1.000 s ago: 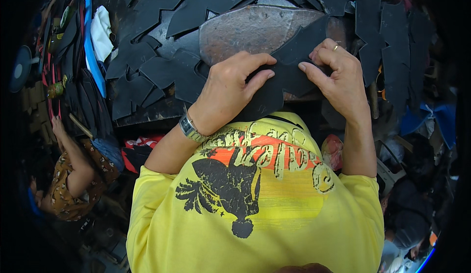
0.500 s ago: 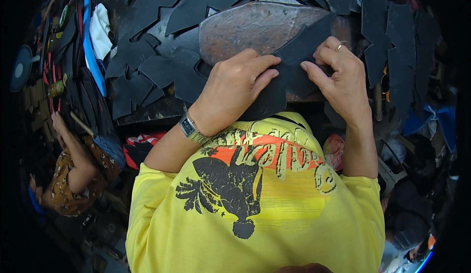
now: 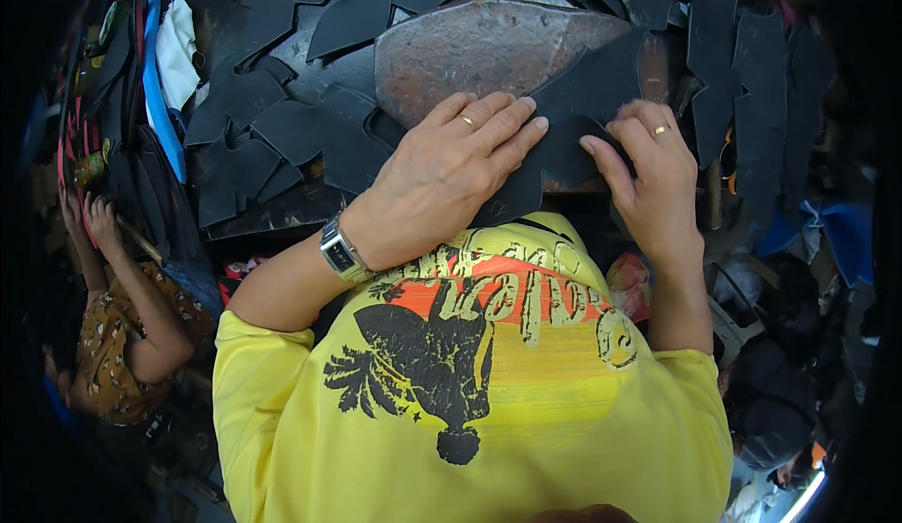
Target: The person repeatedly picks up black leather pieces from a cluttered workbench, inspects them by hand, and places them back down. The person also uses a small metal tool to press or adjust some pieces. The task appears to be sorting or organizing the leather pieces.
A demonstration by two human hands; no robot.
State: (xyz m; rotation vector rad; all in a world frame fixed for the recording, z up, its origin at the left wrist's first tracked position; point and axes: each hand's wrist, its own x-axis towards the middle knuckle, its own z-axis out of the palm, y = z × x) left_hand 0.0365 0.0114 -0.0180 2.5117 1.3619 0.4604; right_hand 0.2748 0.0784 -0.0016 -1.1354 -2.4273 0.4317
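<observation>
A black leather-like cut piece (image 3: 594, 74) lies partly over a brown, worn, rounded board (image 3: 460, 58) in front of me. My left hand (image 3: 451, 152) rests across the near part of the piece, palm down, fingers stretched out flat. To its right, my right hand (image 3: 648, 152) has bent fingers and thumb at the piece's curved edge, which appears raised between them. The fingertips' exact contact is partly hidden. Each hand wears a ring, and a watch (image 3: 340, 247) is on my left wrist.
More black cut pieces (image 3: 376, 6) cover the table around the board, with others (image 3: 711, 62) at the right. A blue strip (image 3: 158, 81) and white cloth (image 3: 177, 53) lie at the left. Another person (image 3: 136, 335) works beyond the left side.
My left hand has gone from a thumb-and-finger grip on the piece to lying flat across it. The right hand has moved slightly down and nearer me.
</observation>
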